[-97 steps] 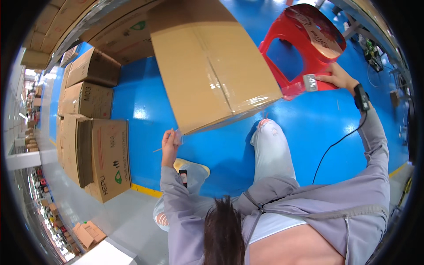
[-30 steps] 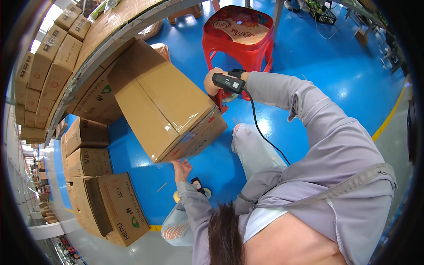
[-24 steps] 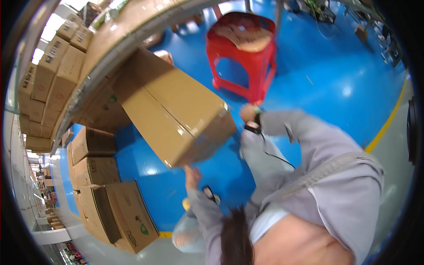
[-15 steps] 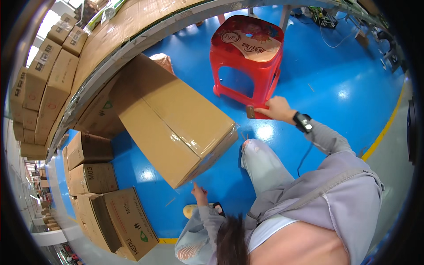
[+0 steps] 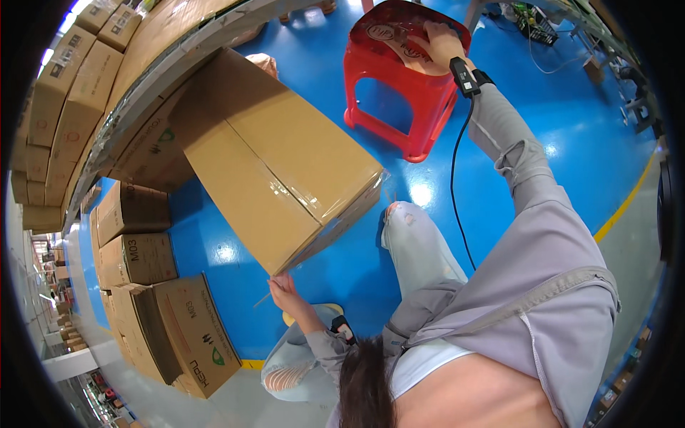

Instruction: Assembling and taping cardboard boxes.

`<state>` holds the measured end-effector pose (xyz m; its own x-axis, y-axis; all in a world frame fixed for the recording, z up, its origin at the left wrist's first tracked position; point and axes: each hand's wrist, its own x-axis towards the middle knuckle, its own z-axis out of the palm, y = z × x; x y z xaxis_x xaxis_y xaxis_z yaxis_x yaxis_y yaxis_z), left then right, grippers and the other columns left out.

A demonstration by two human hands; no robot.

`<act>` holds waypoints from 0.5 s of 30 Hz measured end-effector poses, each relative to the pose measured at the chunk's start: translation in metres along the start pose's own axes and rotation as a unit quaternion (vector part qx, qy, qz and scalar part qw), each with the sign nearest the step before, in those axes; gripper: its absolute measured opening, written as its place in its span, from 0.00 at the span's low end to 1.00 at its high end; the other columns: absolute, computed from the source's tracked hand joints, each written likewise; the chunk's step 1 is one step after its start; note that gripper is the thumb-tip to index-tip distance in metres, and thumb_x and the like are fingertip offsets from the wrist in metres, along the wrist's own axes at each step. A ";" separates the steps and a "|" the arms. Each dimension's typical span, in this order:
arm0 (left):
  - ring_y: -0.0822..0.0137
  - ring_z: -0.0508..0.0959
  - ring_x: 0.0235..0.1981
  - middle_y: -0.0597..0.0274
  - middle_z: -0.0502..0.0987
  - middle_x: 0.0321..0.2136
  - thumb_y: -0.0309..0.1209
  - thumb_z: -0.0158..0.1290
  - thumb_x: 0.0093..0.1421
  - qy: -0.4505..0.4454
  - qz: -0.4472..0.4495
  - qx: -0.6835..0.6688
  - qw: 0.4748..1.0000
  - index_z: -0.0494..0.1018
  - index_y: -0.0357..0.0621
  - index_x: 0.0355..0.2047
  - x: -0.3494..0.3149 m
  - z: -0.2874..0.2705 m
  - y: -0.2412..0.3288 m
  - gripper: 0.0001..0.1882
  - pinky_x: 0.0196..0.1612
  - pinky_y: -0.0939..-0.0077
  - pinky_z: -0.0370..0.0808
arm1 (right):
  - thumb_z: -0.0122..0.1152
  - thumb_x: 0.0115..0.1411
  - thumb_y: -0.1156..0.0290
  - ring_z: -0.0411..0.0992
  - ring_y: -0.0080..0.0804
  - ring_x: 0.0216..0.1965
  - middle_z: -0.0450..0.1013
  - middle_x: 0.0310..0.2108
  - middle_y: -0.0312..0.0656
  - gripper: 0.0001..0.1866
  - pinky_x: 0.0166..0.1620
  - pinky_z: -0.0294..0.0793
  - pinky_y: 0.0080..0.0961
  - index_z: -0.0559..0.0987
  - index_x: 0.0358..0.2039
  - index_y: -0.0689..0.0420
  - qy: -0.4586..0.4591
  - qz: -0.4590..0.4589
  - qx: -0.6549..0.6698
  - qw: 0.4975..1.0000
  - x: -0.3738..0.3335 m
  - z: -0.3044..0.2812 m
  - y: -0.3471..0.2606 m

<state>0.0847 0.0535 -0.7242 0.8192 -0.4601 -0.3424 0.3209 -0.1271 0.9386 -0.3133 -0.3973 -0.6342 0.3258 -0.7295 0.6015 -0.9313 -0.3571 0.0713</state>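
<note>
A large taped cardboard box [image 5: 285,150] lies tilted in front of me, one end beneath a table edge. My left hand [image 5: 287,294] is at its near bottom corner, fingers bent and pressed together against the cardboard. Farther off to the right stands a red plastic stool [image 5: 399,107] with a patterned seat. My right arm is stretched out over it, and my right hand [image 5: 444,43] rests on the seat with curled fingers. Whatever may lie under those fingers is hidden. A black strap device [image 5: 467,78] with a cable is on my right wrist.
Several cardboard boxes [image 5: 135,257] stand on the blue floor at left, one with a raised flap [image 5: 196,335]. More boxes [image 5: 85,107] are stacked along the cardboard-covered table [image 5: 135,85]. My knee [image 5: 414,228] is close to the large box. A dark crate [image 5: 535,28] sits far right.
My right hand has moved from the stool's foot, where it held a small brown thing, up to the seat. The brown thing is out of sight. My left hand has reached the box corner.
</note>
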 end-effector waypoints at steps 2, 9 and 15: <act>0.56 0.66 0.57 0.49 0.67 0.54 0.48 0.35 0.67 -0.031 -0.008 -0.014 0.999 0.60 0.34 0.56 -0.004 0.002 0.012 0.29 0.59 0.65 0.60 | 0.65 0.47 0.50 0.69 0.50 0.41 0.70 0.41 0.53 0.27 0.41 0.69 0.40 0.72 0.39 0.58 0.075 0.042 0.020 0.996 -0.004 -0.001 -0.006; 0.55 0.60 0.61 0.46 0.61 0.57 0.58 0.29 0.64 -0.112 0.004 -0.056 0.992 0.54 0.33 0.59 -0.011 0.007 0.023 0.39 0.64 0.64 0.54 | 0.44 0.65 0.57 0.60 0.41 0.59 0.64 0.54 0.52 0.25 0.59 0.58 0.32 0.68 0.52 0.65 -0.171 0.145 0.589 0.776 -0.134 -0.069 -0.153; 0.56 0.61 0.60 0.47 0.61 0.57 0.62 0.29 0.63 -0.116 -0.013 -0.060 0.991 0.53 0.36 0.60 -0.014 0.013 0.026 0.41 0.62 0.66 0.57 | 0.12 0.63 0.39 0.47 0.40 0.66 0.53 0.63 0.49 0.44 0.66 0.42 0.30 0.56 0.62 0.64 -0.331 0.287 0.667 0.603 -0.192 -0.084 -0.201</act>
<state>0.0747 0.0451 -0.6946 0.6832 -0.6488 -0.3351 0.4066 -0.0432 0.9126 -0.2018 -0.1367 -0.6975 0.4172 -0.8712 -0.2586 -0.1060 0.2360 -0.9660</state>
